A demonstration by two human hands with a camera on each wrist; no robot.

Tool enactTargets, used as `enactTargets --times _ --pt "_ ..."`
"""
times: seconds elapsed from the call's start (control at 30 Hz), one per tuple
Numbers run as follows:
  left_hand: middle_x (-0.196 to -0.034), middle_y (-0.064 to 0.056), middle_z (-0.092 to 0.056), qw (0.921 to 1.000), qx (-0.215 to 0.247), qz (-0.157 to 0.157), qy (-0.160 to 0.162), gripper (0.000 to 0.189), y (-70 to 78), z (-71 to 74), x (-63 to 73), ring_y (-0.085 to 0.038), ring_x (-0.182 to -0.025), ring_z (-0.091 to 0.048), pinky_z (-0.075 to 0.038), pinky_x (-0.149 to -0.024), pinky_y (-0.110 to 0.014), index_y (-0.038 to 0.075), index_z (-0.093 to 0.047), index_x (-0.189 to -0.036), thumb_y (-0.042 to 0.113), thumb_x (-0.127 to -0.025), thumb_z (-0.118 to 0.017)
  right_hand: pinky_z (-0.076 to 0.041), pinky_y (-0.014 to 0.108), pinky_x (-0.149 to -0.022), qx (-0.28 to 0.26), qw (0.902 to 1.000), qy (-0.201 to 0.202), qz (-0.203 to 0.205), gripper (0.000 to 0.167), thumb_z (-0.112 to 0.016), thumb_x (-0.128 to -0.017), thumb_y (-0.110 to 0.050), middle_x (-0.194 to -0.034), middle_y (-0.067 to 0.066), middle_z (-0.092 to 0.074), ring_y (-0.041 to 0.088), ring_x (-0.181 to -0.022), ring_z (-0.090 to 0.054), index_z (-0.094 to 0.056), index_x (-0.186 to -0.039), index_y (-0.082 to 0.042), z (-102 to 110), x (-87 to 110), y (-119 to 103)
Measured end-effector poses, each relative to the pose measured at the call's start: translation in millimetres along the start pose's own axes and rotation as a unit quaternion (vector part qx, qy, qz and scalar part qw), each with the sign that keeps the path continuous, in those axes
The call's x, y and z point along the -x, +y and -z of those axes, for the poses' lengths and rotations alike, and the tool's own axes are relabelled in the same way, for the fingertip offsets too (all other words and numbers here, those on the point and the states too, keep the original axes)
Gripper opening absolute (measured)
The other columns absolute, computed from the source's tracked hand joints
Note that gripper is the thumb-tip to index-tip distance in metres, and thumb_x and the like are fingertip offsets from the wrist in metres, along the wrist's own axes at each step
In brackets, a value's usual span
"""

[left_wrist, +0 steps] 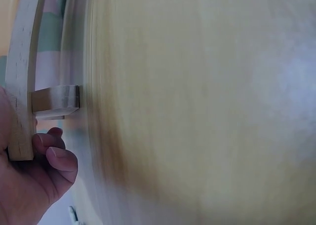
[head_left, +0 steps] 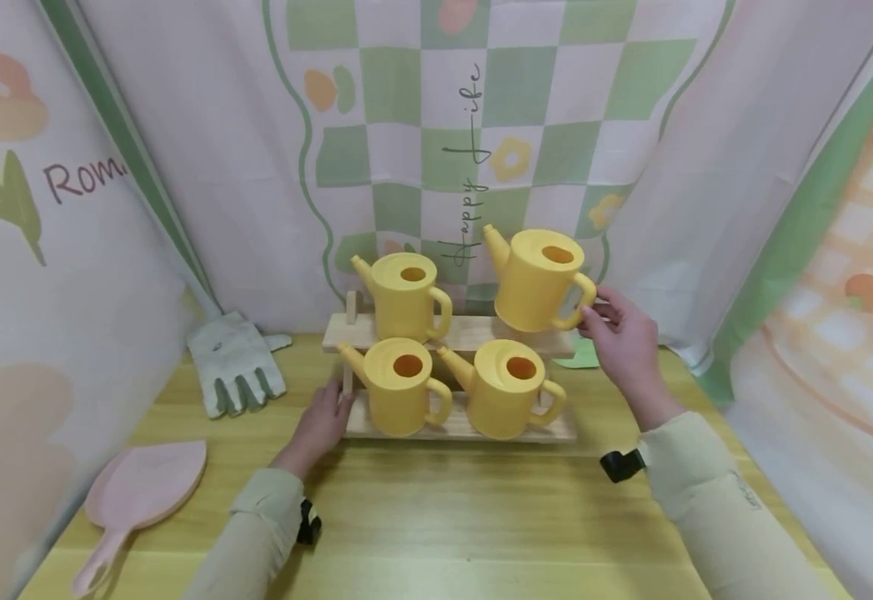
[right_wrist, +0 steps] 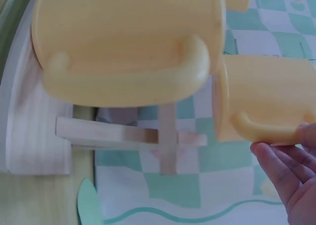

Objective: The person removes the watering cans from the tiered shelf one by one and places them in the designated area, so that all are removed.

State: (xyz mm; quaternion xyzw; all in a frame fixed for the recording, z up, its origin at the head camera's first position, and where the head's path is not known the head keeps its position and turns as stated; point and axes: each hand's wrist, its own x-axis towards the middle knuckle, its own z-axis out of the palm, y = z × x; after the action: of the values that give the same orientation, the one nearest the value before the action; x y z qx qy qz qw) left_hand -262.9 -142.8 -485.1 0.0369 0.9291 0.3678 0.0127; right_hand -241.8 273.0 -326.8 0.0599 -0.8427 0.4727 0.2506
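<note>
My right hand (head_left: 624,342) pinches the handle of a yellow watering can (head_left: 534,287), which is tilted a little above the right end of the upper board of a two-tier wooden shelf (head_left: 474,332). In the right wrist view, thumb and fingers meet on the handle of that can (right_wrist: 269,94). My left hand (head_left: 323,421) grips the shelf's left end; the left wrist view shows its fingers curled round a wooden board (left_wrist: 22,81). Another watering can (head_left: 406,304) stands on the upper tier's left. Below it, two more cans (head_left: 398,396) stand side by side on the lower tier.
A white and grey-green work glove (head_left: 233,362) lies at the table's back left. Nearer the front left is a pink dustpan (head_left: 143,487). Behind the shelf hangs a checked curtain (head_left: 459,158). A green leaf-shaped piece (head_left: 580,354) lies behind the shelf's right end.
</note>
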Motion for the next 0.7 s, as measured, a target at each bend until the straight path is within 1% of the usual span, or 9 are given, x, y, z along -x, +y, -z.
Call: enactTargets --times 0.07,0.13,0.23,0.3,0.4,0.43,0.53,0.63,0.7 --pt "-0.121 -0.02 -0.049 1.0 -0.003 -0.002 0.002 0.045 -0.6 0.1 0.8 -0.039 -0.11 -0.053 -0.045 -0.094 -0.058 0.006 -0.042 -0.137 0.037 -0.105 -0.037 -0.055 0.016 -0.069 -0.003 1.0 0.007 0.0 0.035 -0.056 -0.1 -0.014 -0.107 0.028 -0.067 0.002 -0.075 -0.068 -0.055 -0.131 0.003 5 1.8 -2" --pt "-0.119 -0.019 -0.049 1.0 -0.004 -0.002 0.005 0.045 -0.9 0.0 1.4 -0.039 -0.108 -0.054 -0.046 -0.092 -0.057 0.006 -0.042 -0.137 0.037 -0.105 -0.037 -0.055 0.016 -0.069 -0.002 0.9999 0.009 -0.009 0.038 -0.055 -0.1 -0.016 -0.109 0.029 -0.065 -0.005 -0.073 -0.064 -0.053 -0.134 0.003 11 3.6 -5" --pt "-0.118 -0.019 -0.05 0.9999 -0.006 0.0 0.008 0.044 -1.3 -0.1 2.0 -0.038 -0.107 -0.054 -0.046 -0.092 -0.057 0.007 -0.042 -0.138 0.036 -0.105 -0.038 -0.055 0.016 -0.068 0.009 0.9996 0.014 -0.022 0.04 -0.055 -0.1 -0.018 -0.111 0.03 -0.065 -0.009 -0.072 -0.062 -0.052 -0.135 0.002 20 6.0 -5" --pt "-0.118 -0.019 -0.05 0.9999 -0.007 -0.003 0.01 0.044 -1.6 -0.3 1.9 -0.039 -0.107 -0.054 -0.046 -0.092 -0.057 0.006 -0.042 -0.138 0.035 -0.105 -0.038 -0.055 0.014 -0.069 0.016 0.9993 0.013 -0.032 0.041 -0.054 -0.101 -0.019 -0.113 0.029 -0.064 -0.009 -0.073 -0.062 -0.051 -0.137 0.0 27 8.0 -5" --pt "-0.117 -0.02 -0.05 0.9998 -0.009 -0.009 0.013 0.042 -1.6 -0.6 1.7 -0.039 -0.106 -0.054 -0.046 -0.092 -0.057 0.005 -0.043 -0.136 0.035 -0.105 -0.038 -0.054 0.013 -0.07 0.022 0.9988 0.019 -0.04 0.041 -0.054 -0.101 -0.019 -0.112 0.024 -0.065 -0.007 -0.074 -0.063 -0.051 -0.137 0.0 36 11.2 -3" --pt "-0.117 -0.019 -0.05 0.9998 -0.009 -0.011 0.014 0.042 -1.4 -0.6 1.6 -0.039 -0.106 -0.054 -0.046 -0.091 -0.057 0.005 -0.043 -0.135 0.035 -0.105 -0.039 -0.054 0.013 -0.07 0.025 0.9986 0.022 -0.042 0.042 -0.054 -0.101 -0.019 -0.11 0.02 -0.067 -0.007 -0.075 -0.064 -0.05 -0.138 -0.001 40 12.5 -2" --pt "-0.116 -0.02 -0.051 0.9998 -0.01 -0.011 0.015 0.042 -0.4 -0.8 1.4 -0.039 -0.106 -0.055 -0.046 -0.091 -0.057 0.005 -0.044 -0.134 0.036 -0.105 -0.038 -0.053 0.012 -0.07 0.03 0.998 0.033 -0.045 0.043 -0.056 -0.1 -0.019 -0.101 0.002 -0.069 -0.007 -0.075 -0.064 -0.05 -0.138 0.0 49 16.7 3" --pt "-0.118 -0.02 -0.051 0.9999 -0.009 -0.006 0.012 0.043 0.6 -1.0 1.1 -0.039 -0.108 -0.054 -0.046 -0.092 -0.057 0.005 -0.044 -0.135 0.036 -0.105 -0.038 -0.053 0.012 -0.069 0.019 0.998 0.038 -0.046 0.043 -0.057 -0.099 -0.016 -0.093 -0.013 -0.066 -0.006 -0.076 -0.065 -0.05 -0.137 0.003 57 20.3 8" --pt "-0.119 -0.019 -0.05 0.9999 -0.007 -0.001 0.01 0.044 1.1 -1.0 0.8 -0.039 -0.109 -0.054 -0.045 -0.093 -0.058 0.006 -0.043 -0.136 0.037 -0.105 -0.038 -0.053 0.013 -0.07 0.008 0.998 0.04 -0.049 0.042 -0.057 -0.099 -0.015 -0.09 -0.02 -0.064 -0.006 -0.076 -0.066 -0.051 -0.135 0.005 62 21.7 11"
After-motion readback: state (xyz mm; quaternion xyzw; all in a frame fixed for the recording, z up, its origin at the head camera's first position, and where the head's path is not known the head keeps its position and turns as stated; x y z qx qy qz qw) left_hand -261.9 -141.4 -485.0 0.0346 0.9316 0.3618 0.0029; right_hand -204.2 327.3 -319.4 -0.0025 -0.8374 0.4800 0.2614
